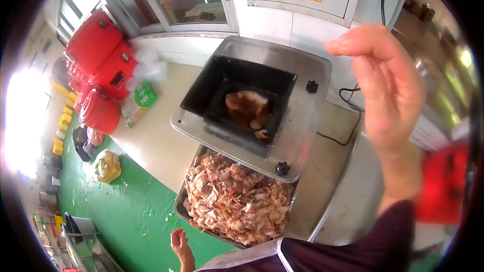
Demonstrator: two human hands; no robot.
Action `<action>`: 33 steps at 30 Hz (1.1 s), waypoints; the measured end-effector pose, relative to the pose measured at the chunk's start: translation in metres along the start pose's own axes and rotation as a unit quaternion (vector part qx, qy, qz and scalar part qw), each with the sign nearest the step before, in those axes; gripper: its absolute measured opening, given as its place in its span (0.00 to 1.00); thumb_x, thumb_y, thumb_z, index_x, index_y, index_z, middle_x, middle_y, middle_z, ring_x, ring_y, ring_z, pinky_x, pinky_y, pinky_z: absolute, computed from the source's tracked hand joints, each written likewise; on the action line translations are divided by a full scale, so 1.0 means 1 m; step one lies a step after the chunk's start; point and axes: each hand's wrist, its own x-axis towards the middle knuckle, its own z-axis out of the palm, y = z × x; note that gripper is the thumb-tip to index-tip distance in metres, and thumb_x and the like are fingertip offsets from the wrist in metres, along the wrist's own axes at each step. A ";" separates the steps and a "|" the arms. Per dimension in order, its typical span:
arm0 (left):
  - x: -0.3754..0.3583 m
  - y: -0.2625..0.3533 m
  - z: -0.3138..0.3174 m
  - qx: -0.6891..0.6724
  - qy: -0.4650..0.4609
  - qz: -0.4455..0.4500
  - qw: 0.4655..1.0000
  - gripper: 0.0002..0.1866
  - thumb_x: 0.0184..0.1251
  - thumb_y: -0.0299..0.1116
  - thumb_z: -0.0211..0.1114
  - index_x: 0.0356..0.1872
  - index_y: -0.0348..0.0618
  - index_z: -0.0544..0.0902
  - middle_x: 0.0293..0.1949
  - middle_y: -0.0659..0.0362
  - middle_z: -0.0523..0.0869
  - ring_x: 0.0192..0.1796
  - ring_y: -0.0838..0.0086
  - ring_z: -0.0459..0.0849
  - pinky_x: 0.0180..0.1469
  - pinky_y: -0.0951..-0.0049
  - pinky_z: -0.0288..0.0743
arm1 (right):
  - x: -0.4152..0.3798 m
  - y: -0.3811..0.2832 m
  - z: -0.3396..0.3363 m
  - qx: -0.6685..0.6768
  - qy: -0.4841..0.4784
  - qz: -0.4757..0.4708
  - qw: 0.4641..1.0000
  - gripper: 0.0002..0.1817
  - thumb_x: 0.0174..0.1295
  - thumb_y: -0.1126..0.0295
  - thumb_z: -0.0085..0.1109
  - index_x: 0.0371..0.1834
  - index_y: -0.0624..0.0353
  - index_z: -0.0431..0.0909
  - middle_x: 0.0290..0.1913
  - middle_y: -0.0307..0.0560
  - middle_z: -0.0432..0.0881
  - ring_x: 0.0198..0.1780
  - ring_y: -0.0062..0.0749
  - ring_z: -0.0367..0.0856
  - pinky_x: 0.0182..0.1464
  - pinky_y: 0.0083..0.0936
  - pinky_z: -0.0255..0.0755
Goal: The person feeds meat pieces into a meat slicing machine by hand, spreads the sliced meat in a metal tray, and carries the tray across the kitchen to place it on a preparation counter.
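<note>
1. Right hand point(401, 90) is up in the air with fingers loosely bent, released; the meat chunk sits off to its left and lower in the view. Left hand point(182, 248) is half curled, let go too, near the tray's corner.
2. Beige, smooth-topped bench point(161, 143) carries everything.
3. Machine point(302, 116) on it: brushed stainless top, rounded corners, kinda wet-looking shine.
4. Metal tray point(178, 204), rectangular, partly tucked under the machine's edge.
5. Meat pile point(234, 201) heaped in that tray: thin, ragged pink-and-cream bits, moist.
6. Black well point(199, 95) in the machine's top, boxy with sloped walls.
7. Meat chunk point(247, 108) down inside it: reddish brown, pale at one end, glossy.
8. Star-shaped black knobs point(312, 86), two of them.
9. Pale scrap point(261, 134) near the chunk.
</note>
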 end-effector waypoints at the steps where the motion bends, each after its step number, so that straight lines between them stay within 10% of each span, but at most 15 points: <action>1: 0.001 -0.001 0.000 -0.001 -0.008 0.009 1.000 0.06 0.59 0.28 0.56 0.37 0.41 0.76 0.32 0.65 0.76 0.34 0.83 0.72 0.34 0.81 0.67 | -0.004 -0.005 -0.003 -0.008 0.006 0.008 1.000 0.08 0.61 0.78 0.44 0.38 0.68 0.73 0.38 0.48 0.76 0.41 0.28 0.75 0.46 0.21 0.67; 18: 0.055 -0.068 -0.053 -0.190 -0.098 0.049 0.976 0.07 0.63 0.29 0.55 0.40 0.39 0.77 0.33 0.65 0.76 0.35 0.82 0.70 0.36 0.81 0.64 | -0.120 -0.188 -0.015 -0.091 0.209 0.170 0.959 0.08 0.65 0.76 0.43 0.40 0.69 0.72 0.37 0.49 0.76 0.42 0.35 0.76 0.52 0.32 0.70; 24: 0.044 -0.159 -0.084 -0.263 -0.039 -0.090 0.960 0.09 0.65 0.30 0.54 0.44 0.39 0.76 0.41 0.63 0.79 0.43 0.79 0.74 0.42 0.78 0.67 | -0.168 -0.200 0.122 -0.126 0.058 0.405 0.904 0.07 0.63 0.77 0.44 0.38 0.66 0.72 0.32 0.46 0.77 0.36 0.29 0.76 0.44 0.26 0.72; 33: 0.018 -0.232 -0.143 -0.269 0.015 -0.180 0.946 0.11 0.65 0.33 0.54 0.46 0.43 0.76 0.45 0.63 0.78 0.48 0.75 0.76 0.46 0.75 0.68 | -0.170 -0.235 0.251 -0.006 -0.154 0.382 0.911 0.06 0.64 0.76 0.45 0.37 0.67 0.73 0.32 0.46 0.77 0.35 0.28 0.77 0.43 0.24 0.72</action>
